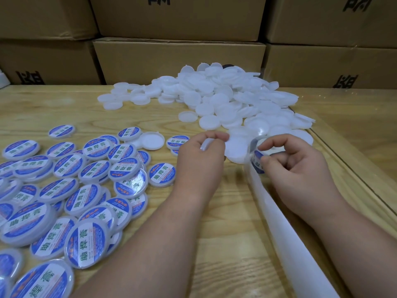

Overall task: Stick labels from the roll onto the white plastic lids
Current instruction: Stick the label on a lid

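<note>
A plain white round plastic lid (205,144) is gripped edgewise by the curled left hand (200,157); beside it, a blue-and-white round label (257,161) is pinched by the right hand (294,168).

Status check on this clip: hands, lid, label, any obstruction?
Left hand grips a blank white lid edge-on. Right hand pinches a blue label coming off the backing strip. Label not yet on lid. Nothing between them.

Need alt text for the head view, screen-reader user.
Left hand grips a white lid while the right hand peels a blue label off a backing strip on a wooden table. Labelled lids lie left, a plain lid pile sits ahead, cardboard boxes behind.
</note>
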{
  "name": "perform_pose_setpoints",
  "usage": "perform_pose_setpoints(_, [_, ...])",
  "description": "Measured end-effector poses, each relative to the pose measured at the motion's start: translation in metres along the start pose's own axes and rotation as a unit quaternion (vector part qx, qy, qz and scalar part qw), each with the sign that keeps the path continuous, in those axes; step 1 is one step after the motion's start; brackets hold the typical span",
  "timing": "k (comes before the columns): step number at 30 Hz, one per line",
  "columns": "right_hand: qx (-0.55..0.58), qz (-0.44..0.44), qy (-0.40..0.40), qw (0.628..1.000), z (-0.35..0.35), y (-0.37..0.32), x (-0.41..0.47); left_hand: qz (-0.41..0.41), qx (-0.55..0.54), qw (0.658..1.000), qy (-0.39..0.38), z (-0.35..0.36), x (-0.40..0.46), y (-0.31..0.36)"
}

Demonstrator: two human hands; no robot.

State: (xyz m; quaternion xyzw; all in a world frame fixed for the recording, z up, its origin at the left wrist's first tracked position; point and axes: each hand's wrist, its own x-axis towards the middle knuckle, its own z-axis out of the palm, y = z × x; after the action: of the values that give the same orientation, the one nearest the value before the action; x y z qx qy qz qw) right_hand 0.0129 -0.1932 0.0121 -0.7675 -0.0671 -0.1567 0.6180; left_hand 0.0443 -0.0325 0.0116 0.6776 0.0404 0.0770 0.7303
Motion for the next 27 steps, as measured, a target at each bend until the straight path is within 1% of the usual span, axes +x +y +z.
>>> perform_pose_setpoints(6, [-0.012, -0.043, 0.003, 0.999, 0.0022, 0.0006, 0.0012, 0.014, -0.008, 0.999, -0.052, 0.0019, -0.0025, -0.0006])
perform_pose_setpoints(13, [-0.026, -0.064, 0.009, 0.998, 0.0032, 0.0006, 0.0025, 0.020, -0.020, 0.997, -0.075, 0.0023, -0.0033, -0.0007])
perform_pose_setpoints(22, [-0.055, -0.087, 0.032, 0.994, 0.0031, 0.0058, 0.0030, 0.019, 0.004, 0.995, -0.101, 0.0003, -0.0036, -0.0019])
perform_pose_setpoints(25, [-0.044, -0.074, 0.038, 0.996, 0.0028, 0.0047, 0.0030, 0.038, -0.029, 0.992, -0.117, 0.0006, -0.0043, 0.0013])
perform_pose_setpoints(27, [-0.021, -0.051, 0.054, 0.997, 0.0032, 0.0032, 0.0032, 0.042, -0.089, 0.986, -0.137, -0.0004, -0.0046, 0.0036])
